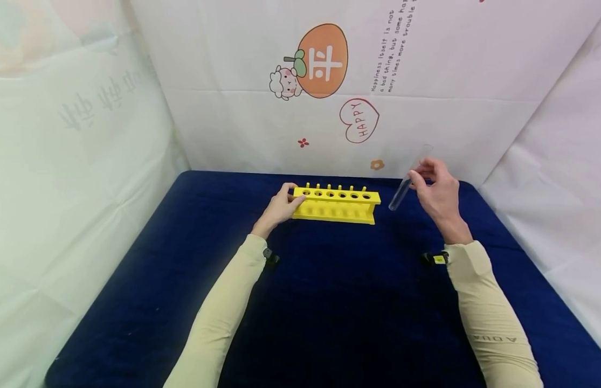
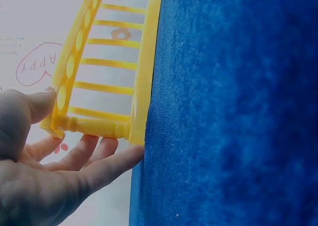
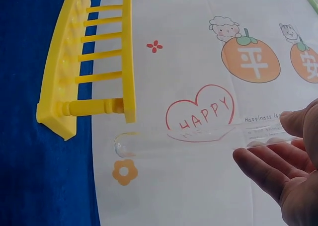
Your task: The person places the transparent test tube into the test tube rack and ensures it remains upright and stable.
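Observation:
A yellow test tube rack (image 1: 336,211) stands upright near the back of the dark blue table, with a row of round holes along its top and pegs behind. At its left end my left hand (image 1: 279,206) grips it, thumb on the top bar and fingers round the side post, as the left wrist view shows. My right hand (image 1: 438,191) pinches a clear glass test tube (image 1: 401,194) between thumb and fingers, to the right of the rack. The tube slants, its rounded end low and pointing toward the rack's right end. In the right wrist view the tube (image 3: 164,144) looks see-through.
The blue cloth-covered table (image 1: 349,302) reaches toward me. Behind it hangs a white backdrop (image 1: 232,124) printed with cartoons and words, and white sheets (image 1: 77,178) flank both sides. Each wrist carries a small dark camera strap (image 1: 435,259).

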Tool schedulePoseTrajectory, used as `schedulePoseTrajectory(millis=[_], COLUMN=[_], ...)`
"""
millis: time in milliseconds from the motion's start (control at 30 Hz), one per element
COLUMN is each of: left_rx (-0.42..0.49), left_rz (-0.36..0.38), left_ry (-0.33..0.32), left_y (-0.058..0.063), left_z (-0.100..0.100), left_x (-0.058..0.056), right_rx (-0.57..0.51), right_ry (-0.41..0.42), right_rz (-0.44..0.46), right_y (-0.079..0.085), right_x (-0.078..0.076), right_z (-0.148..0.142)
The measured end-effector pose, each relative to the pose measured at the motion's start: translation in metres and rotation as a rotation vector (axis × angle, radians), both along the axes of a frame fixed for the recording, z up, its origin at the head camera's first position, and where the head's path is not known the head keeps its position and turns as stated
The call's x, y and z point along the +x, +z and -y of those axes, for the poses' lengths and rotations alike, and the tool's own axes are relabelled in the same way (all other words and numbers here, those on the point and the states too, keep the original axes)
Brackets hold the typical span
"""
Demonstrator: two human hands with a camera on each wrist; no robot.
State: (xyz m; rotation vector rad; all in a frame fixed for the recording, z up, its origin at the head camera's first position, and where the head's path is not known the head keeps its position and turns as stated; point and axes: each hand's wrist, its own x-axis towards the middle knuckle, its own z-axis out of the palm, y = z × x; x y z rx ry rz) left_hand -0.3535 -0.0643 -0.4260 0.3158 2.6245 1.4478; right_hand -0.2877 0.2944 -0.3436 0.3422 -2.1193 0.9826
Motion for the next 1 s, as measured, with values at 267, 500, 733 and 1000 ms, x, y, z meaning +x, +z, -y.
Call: schedulePoseTrajectory(millis=[267,500,733,1000], left_rx=[0.006,0.015,0.008,-0.005], left_rz=[0.002,-0.007,-0.012,-0.02], left_ry=[0.009,-0.006,0.001,-0.001], left_y=[-0.001,-0.002,0.003,-0.001], left_z=[0.002,0.001,0.0,0.0], left_x=[0.002,0.0,0.001,0.001], right_rx=[0.002,-0.021,-0.002,0.002], right_ry=[0.018,0.027,0.03,0.055], right_rz=[-0.018,-0.027,-0.028,-0.017], right_y=[0.007,0.012,0.018,0.019], right_x=[-0.005,-0.007,-0.009,-0.011], right_z=[0.01,0.017,0.021,0.028])
